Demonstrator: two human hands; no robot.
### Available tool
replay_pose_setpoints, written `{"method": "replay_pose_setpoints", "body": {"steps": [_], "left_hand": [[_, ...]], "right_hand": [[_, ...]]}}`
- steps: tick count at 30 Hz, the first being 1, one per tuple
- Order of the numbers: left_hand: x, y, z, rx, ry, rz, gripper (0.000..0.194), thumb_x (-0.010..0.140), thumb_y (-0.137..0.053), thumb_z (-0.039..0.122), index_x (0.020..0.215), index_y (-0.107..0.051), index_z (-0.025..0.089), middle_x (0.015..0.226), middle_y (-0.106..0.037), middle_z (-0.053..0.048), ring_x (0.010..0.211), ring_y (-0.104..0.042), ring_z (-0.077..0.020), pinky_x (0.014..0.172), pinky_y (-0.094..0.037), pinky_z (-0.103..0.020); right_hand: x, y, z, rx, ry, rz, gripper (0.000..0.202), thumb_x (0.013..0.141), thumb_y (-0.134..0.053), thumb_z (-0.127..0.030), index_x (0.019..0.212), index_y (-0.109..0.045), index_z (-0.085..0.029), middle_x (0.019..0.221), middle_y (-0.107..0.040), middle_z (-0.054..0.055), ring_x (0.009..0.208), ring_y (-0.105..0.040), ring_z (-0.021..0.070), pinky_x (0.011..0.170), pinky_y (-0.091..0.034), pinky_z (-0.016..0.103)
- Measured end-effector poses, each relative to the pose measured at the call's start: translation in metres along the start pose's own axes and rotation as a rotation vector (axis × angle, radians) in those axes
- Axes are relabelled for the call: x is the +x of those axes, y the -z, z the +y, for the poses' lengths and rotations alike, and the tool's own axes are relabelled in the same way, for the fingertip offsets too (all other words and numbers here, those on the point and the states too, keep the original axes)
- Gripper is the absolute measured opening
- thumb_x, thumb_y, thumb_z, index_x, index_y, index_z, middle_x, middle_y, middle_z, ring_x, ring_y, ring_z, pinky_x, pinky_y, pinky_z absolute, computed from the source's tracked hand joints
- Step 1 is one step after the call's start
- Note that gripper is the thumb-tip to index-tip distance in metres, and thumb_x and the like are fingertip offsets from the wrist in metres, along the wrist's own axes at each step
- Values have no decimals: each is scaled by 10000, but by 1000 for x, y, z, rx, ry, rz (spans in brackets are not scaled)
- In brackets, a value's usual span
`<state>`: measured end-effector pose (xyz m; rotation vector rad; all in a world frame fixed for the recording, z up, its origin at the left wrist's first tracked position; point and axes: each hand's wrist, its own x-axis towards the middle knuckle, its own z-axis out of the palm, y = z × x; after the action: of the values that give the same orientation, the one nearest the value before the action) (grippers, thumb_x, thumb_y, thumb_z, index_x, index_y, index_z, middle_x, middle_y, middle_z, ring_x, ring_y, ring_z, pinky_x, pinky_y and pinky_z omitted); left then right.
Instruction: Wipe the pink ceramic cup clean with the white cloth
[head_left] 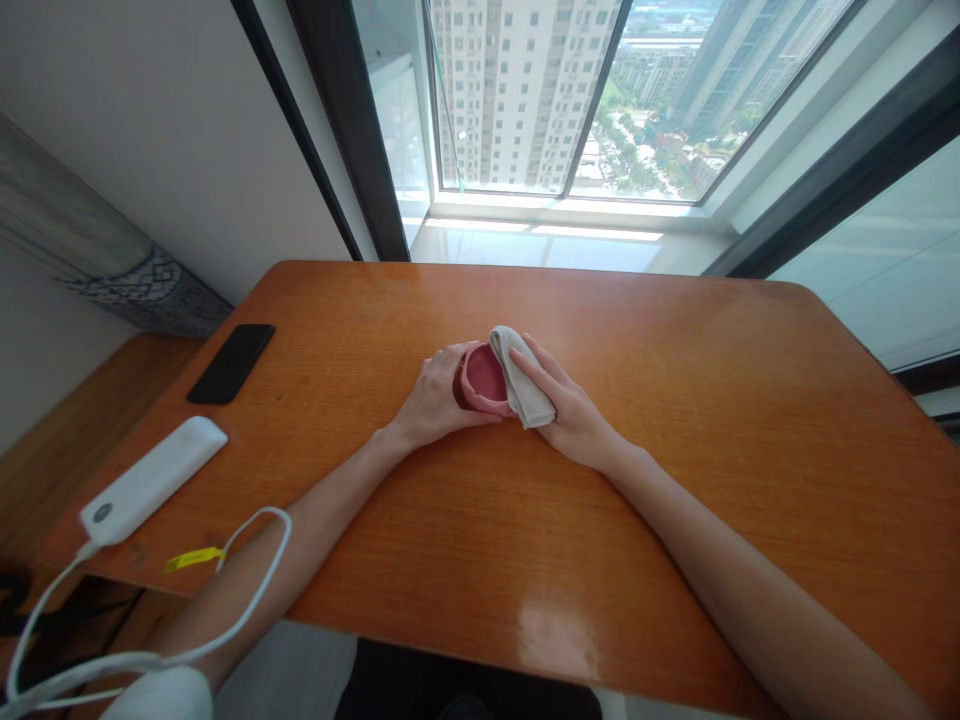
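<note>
A small pink cup (486,378), its open mouth turned partly towards me, is held over the middle of the wooden table. My left hand (439,397) wraps round its left side, with the thumb along the near side. A folded light grey cloth (523,380) is gripped in my right hand (568,408), fingers lying across its back. The cloth presses against the right side and rim of the cup. Part of the cup's outside is hidden by the left hand and the cloth.
A black phone (231,364) lies at the table's left edge. Nearer me is a white power strip (154,480) with a white cable (279,560) looping over my left forearm, and a yellow tag (193,559). Beyond the table's (675,330) far edge stands a window (555,100).
</note>
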<state>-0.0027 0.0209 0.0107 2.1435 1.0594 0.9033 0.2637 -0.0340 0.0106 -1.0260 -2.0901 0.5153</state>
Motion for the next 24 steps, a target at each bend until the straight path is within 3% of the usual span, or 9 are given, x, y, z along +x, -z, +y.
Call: {"method": "replay_pose_setpoints", "body": {"steps": [3,9,11,13,16,18,20,22,24], "left_hand": [[1,-1,-2,-12,38,-11,1125,700,-1008,624,1636,-478,294,1645,-609,-157,1496,-583,-418,1293,-361,-606],[2,-4,-8,-67,74,-26,1172,669,-1021,626,1652,-484,280,1641,-616,-174,1499,-589,-436,1311,-355,-623],[2,-5,-10,-48,75,-36,1164,695,-1006,620,1668,-463,284,1665,-593,-178,1528,-563,-445,1323,-330,-633],[2,-6,-11,-27,66,-48,1155,720,-990,622,1681,-442,290,1695,-563,-177,1560,-532,-452,1335,-305,-639],[1,-6,-12,-4,71,-60,1163,729,-982,627,1694,-420,301,1726,-525,-177,1602,-482,-461,1343,-281,-654],[1,-6,-11,-2,91,-61,1175,737,-976,636,1705,-402,299,1746,-497,-185,1617,-463,-461,1346,-276,-658],[0,-6,-10,-9,119,-51,1186,754,-963,646,1720,-378,281,1763,-467,-198,1622,-455,-459,1346,-285,-655],[0,-6,-10,-17,147,-36,1207,767,-951,654,1734,-350,255,1769,-452,-213,1626,-449,-457,1345,-298,-650],[-1,-7,-10,-21,166,-16,1226,774,-944,651,1746,-325,233,1766,-452,-223,1628,-445,-455,1344,-312,-641]], "right_hand": [[0,-2,1,14,-15,4,862,1025,-608,-141,1788,-285,-377,1904,-204,83,1743,-280,330,1358,-382,629],[1,-7,0,45,-38,5,778,1086,-540,-203,1796,-262,-359,1912,-167,78,1761,-217,292,1381,-338,611],[1,-9,2,79,-58,38,683,1119,-509,-260,1776,-337,-335,1893,-248,79,1751,-257,276,1392,-326,588],[2,-11,7,145,-118,170,570,1144,-493,-339,1713,-478,-303,1810,-446,94,1694,-405,270,1391,-337,566],[7,-9,16,237,-297,560,527,1147,-495,-477,1621,-600,-272,1635,-663,109,1537,-621,294,1351,-411,590],[12,-1,16,242,-364,833,559,1148,-475,-517,1633,-583,-260,1624,-668,120,1511,-644,311,1328,-440,610],[15,8,8,167,-313,1013,565,1157,-463,-483,1662,-548,-244,1667,-623,131,1561,-592,324,1344,-420,607],[13,13,-11,26,-190,1018,561,1154,-478,-403,1693,-511,-251,1739,-543,125,1642,-485,346,1373,-374,601],[4,7,-38,-117,-73,815,616,1134,-485,-329,1747,-419,-333,1818,-431,70,1699,-384,366,1386,-349,628]]}}
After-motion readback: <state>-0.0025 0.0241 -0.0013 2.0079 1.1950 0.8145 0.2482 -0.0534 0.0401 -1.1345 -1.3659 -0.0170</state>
